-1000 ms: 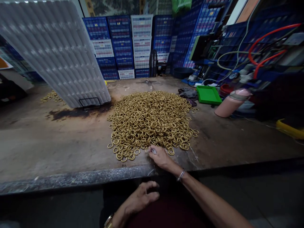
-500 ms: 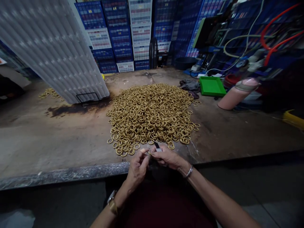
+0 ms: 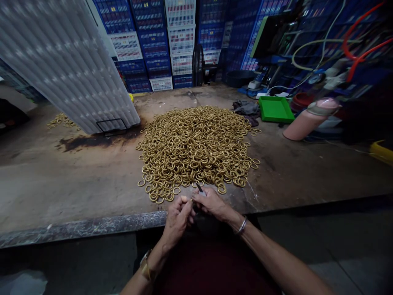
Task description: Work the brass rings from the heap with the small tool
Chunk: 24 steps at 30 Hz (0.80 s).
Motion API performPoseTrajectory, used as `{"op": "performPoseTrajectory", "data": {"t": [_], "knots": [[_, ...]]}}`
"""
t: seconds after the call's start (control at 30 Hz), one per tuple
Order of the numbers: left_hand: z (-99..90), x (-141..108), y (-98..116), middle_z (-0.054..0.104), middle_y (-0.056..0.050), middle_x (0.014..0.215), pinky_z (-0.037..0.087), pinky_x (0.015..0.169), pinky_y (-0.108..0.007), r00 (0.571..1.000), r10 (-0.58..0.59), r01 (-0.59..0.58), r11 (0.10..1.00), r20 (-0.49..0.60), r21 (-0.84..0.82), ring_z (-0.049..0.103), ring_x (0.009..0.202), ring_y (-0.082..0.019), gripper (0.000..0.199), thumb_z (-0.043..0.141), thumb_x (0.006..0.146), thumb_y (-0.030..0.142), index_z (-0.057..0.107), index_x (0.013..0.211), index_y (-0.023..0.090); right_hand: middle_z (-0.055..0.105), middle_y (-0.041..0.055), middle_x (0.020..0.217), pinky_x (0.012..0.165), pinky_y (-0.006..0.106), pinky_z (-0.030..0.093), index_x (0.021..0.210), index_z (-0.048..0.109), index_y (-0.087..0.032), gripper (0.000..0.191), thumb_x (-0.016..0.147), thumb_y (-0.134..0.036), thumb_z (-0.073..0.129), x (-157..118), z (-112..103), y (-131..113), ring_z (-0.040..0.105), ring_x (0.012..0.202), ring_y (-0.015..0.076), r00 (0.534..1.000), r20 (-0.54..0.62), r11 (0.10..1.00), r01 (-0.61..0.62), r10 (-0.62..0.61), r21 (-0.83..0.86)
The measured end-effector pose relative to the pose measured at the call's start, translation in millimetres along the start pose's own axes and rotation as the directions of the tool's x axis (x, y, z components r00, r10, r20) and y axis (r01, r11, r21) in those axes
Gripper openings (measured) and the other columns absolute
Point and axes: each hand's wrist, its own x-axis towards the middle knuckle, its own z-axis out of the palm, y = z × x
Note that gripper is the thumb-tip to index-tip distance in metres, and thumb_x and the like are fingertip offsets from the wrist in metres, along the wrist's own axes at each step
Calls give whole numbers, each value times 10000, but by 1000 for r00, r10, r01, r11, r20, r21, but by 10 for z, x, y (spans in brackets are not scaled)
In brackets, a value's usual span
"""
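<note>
In front of me a large heap of brass-coloured rings [image 3: 196, 147] lies on the worn workbench [image 3: 101, 176]. At the bench's front edge, just short of the heap, my two hands meet fingertip to fingertip. My left hand [image 3: 177, 219] is closed, pinching a brass-coloured ring [image 3: 192, 200] that is mostly hidden by the fingers. A small knife [image 3: 200, 189] sits in my closed right hand [image 3: 214, 205], its dark blade pointing up and away from me. The knife's handle is largely covered by the palm.
A tall stack of translucent ribbed sheets [image 3: 76, 69] leans at the left, by a dark stain. At the right are a green tray [image 3: 276, 109], a pink cylinder [image 3: 310, 119] and a grey cloth [image 3: 245, 107]. Blue and white crates [image 3: 153, 45] are stacked behind.
My left fingers have curled in closer around the ring, and its thumb has shifted. The knife blade has tilted a little left. The heap looks the same.
</note>
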Motion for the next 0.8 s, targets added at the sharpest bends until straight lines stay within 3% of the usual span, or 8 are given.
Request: {"op": "performPoseTrajectory", "data": {"t": [0.1, 0.2, 0.3, 0.4, 0.5, 0.8], "knots": [[-8, -13, 4, 537, 14, 624, 347, 404, -167, 992, -85, 95, 990, 96, -106, 443, 431, -56, 316, 466, 801, 464, 492, 753, 153, 420, -80, 488, 363, 159, 231, 702, 461, -176, 206, 712, -371, 526, 21, 9, -18, 302, 388, 38, 1000, -3, 999, 15, -15, -46], [-19, -6, -40, 539, 9, 666, 355, 412, -163, 993, -81, 96, 980, 88, -172, 451, 461, -55, 307, 492, 790, 460, 488, 762, 154, 451, -62, 512, 394, 172, 262, 706, 479, -173, 142, 732, -313, 480, 51, -8, -13, 335, 411, 54, 996, -81, 989, 36, -48, -142], [-25, 6, -69, 533, 11, 668, 372, 426, -170, 997, -55, 63, 982, 49, -176, 445, 472, -57, 287, 490, 799, 443, 484, 765, 157, 459, -41, 535, 472, 189, 295, 640, 495, -170, 111, 725, -230, 458, 56, -40, 26, 382, 486, 76, 959, -182, 905, 130, -219, -404], [-31, 13, -54, 513, 22, 634, 368, 425, -172, 999, -31, 33, 989, 10, -148, 425, 459, -57, 282, 484, 804, 438, 481, 753, 161, 504, -21, 573, 523, 204, 293, 648, 528, -175, 116, 728, -176, 444, 6, -53, 71, 416, 535, 93, 932, -48, 740, 253, -359, -623], [-38, 9, -9, 492, 30, 605, 367, 442, -173, 1000, -5, 6, 995, 3, -103, 417, 466, -58, 287, 480, 806, 438, 480, 735, 161, 559, -6, 623, 545, 210, 293, 698, 556, -186, 126, 716, -139, 440, -54, -34, 87, 457, 561, 103, 928, 93, 638, 319, -362, -701], [-66, 11, -49, 467, 40, 565, 353, 442, -176, 997, 60, -60, 998, -45, -14, 407, 460, -66, 288, 487, 799, 443, 470, 704, 172, 583, 1, 632, 533, 217, 269, 731, 578, -198, 168, 726, -132, 423, -39, -5, 58, 470, 560, 114, 941, 129, 538, 287, -312, -792]]}}
